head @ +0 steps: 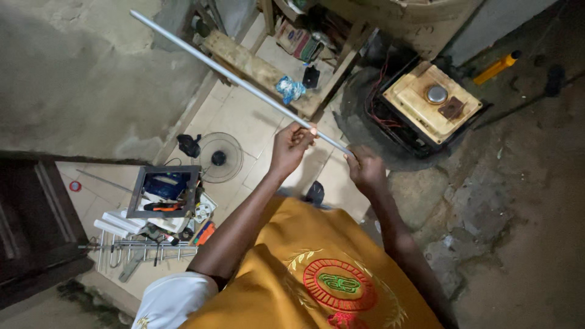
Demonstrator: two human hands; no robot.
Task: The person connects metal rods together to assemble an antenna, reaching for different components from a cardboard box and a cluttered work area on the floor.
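Holding metal rod (244, 82): left hand (291, 146) closed mid-rod, right hand (365, 167) closed at near end, beside generator (426, 100).

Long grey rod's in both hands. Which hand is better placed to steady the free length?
Probably the left hand: it grips the rod further along, nearer the long free span. The right hand only holds the near end.

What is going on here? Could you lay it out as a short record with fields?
Left hand: gripping a long grey metal rod partway along
Right hand: closed on the rod's near end
Rod: slanted, running up and away to the left
Below the rod: wooden bench, fan guard
Right side: yellow-topped generator
Left side: box of tools, antenna
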